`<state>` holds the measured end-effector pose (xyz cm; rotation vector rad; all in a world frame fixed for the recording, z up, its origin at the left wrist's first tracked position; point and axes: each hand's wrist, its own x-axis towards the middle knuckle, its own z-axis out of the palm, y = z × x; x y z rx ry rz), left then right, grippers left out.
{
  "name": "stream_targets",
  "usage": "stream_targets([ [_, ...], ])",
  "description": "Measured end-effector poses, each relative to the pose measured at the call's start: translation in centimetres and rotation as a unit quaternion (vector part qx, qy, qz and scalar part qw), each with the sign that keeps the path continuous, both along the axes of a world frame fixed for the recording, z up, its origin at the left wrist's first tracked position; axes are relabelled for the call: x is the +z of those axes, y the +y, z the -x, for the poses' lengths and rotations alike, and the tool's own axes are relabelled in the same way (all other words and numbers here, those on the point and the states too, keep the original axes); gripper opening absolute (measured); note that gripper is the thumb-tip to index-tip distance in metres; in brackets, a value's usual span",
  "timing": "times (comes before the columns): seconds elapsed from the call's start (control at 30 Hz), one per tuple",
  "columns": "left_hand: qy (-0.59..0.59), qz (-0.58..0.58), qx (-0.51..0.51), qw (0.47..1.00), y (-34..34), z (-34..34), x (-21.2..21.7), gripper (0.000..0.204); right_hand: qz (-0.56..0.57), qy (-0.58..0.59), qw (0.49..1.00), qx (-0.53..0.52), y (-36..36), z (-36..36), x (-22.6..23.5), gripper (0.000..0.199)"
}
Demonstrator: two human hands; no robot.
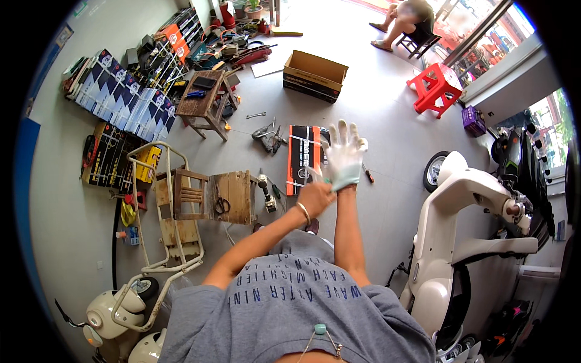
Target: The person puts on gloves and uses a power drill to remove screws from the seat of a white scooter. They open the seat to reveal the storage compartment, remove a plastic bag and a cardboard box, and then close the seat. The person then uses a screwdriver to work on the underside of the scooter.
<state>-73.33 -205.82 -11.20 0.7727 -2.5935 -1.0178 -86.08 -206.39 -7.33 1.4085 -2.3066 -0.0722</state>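
My right hand [345, 154] is raised in front of me with its fingers spread, inside a white work glove with a green cuff. My left hand [315, 196] is bare, wears a bangle at the wrist, and pinches the glove's cuff just below the right palm. Beneath both hands on the floor lies a flat black and orange box [304, 158].
A white scooter [466, 242] stands to my right. Wooden stools [209, 106] and crates [233, 196], loose tools [268, 138], a cardboard box [315, 74] and stacked boxes [127, 100] cover the floor ahead and left. A seated person [407, 21] and red stool [437, 88] are far right.
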Motion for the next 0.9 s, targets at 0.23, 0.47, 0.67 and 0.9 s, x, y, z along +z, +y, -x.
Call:
stream_targets([
  [0.23, 0.104, 0.040, 0.074, 0.991, -0.5, 1.1, 4.3, 0.024, 0.238, -0.839, 0.488, -0.024, -2.3, 0.7, -6.0, 0.062],
  [0.47, 0.070, 0.108, 0.097, 0.987, -0.5, -3.1, -1.7, 0.020, -0.126, -0.595, 0.793, -0.020, -1.7, -3.3, -10.7, 0.037],
  [0.67, 0.188, 0.107, -0.040, 0.976, 2.4, -2.0, 2.1, 0.015, 0.015, -0.634, 0.769, 0.087, 1.4, -4.4, -9.0, 0.038],
  [0.9, 0.014, 0.053, 0.144, 0.988, 0.7, -3.0, 0.2, 0.022, 0.447, -0.884, -0.073, -0.112, -3.8, -0.4, -8.6, 0.025],
])
